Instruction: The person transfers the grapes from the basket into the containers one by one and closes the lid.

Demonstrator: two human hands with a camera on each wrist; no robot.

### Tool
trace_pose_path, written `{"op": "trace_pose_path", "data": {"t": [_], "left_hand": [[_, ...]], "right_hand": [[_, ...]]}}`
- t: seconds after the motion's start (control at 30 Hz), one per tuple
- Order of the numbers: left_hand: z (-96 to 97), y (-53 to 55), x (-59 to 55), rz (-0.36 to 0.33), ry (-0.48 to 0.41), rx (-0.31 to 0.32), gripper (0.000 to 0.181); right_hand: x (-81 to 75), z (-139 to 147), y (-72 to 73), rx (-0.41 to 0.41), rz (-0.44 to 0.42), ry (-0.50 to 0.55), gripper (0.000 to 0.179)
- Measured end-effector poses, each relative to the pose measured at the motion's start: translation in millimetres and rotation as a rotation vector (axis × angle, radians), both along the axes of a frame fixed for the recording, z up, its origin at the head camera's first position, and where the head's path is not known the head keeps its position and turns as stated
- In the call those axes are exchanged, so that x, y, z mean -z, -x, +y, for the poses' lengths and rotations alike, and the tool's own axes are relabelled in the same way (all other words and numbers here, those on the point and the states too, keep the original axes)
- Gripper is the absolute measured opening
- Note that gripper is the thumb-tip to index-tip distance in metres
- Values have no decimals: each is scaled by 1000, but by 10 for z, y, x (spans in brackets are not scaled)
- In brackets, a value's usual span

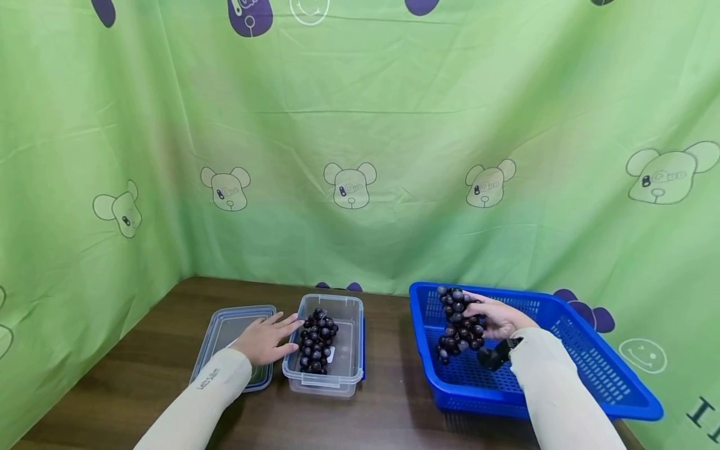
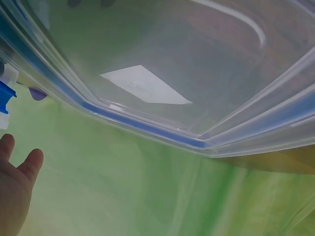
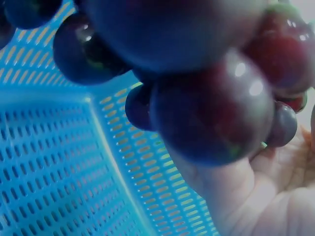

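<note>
My right hand [image 1: 497, 317] grips a bunch of dark purple grapes [image 1: 458, 325] over the left part of a blue basket [image 1: 478, 403]. Up close in the right wrist view, the round grapes [image 3: 211, 113] hide part of the palm and fingers. Another bunch of grapes [image 1: 319, 344] lies along the left side of a clear plastic container [image 1: 350, 337]. Spread and fairly straight, the fingers of my left hand [image 1: 263, 340] reach to that container's left rim. In the left wrist view, the hand [image 2: 15, 196] shows only partly, at the lower left edge.
A clear lid with a blue seal [image 1: 225, 325] lies left of the container, partly under the left hand and forearm. Slots pierce the basket's walls and floor. Brown wooden tabletop [image 1: 388, 350] separates container and basket. A green printed curtain [image 1: 349, 244] hangs behind.
</note>
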State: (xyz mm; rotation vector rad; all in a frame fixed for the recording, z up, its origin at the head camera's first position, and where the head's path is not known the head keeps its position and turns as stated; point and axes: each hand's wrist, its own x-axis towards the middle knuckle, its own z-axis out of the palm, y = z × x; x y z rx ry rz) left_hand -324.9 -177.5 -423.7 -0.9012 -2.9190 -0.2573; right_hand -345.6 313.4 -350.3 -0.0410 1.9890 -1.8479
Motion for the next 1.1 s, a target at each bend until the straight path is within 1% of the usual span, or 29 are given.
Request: {"op": "trace_pose_path", "data": {"t": [0.07,0.17,0.4,0.53,0.63,0.73,0.8,0.97,1.0,1.1], "left_hand": [[-1,-3,-1,2,9,-5,57],[4,-8,-11,9,13,-5,56],[0,-40,19,14,9,8,57],[-11,-17,33,23,1,11,56],[-14,9,37,25,-3,14,56],[-14,10,51,25,-2,5,57],[-14,3,58,25,-2,-3,57],[-16,1,37,24,7,-9,57],[-14,-1,36,21,6,-7,57],[-3,-9,44,10,4,-9,56]], "right_hand": [[3,34,-5,-14,10,50,55],[-19,30,-25,-12,25,99,46],[-78,-105,-131,-77,60,183,47],[-152,-202,-151,-72,78,233,45],[-229,-280,-154,-67,88,240,45],[-297,-390,-138,-63,95,212,45],[-344,-491,-118,-61,97,186,49],[-414,-782,-72,-22,99,153,75],[-412,-834,-69,-18,95,149,78],[-380,-989,-63,2,84,120,80]]}}
